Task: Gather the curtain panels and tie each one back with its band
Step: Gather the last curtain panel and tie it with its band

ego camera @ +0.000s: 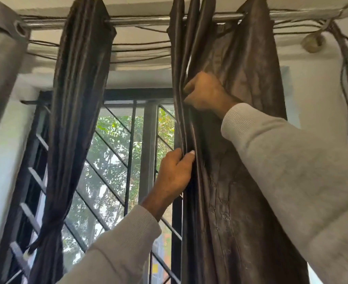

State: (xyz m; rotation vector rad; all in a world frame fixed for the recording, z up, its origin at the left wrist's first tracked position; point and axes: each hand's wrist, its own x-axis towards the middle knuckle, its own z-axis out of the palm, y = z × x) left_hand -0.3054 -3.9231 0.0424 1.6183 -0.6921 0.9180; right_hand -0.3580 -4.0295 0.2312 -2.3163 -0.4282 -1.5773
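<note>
Your right hand (207, 93) grips the right curtain panel (240, 140) high on its inner folds while your left hand (174, 173) pinches the same edge lower, bunching pleats so a band can go round. The left panel (74, 119) hangs already tied low (52, 230).

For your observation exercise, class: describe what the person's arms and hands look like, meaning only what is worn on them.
Both arms wear long sleeves of a light grey knit. Each sleeve ends in a ribbed cuff at the wrist: the left sleeve, the right sleeve. The left hand and right hand are bare, with no gloves. No rings, watch or markings show from this view.
</note>
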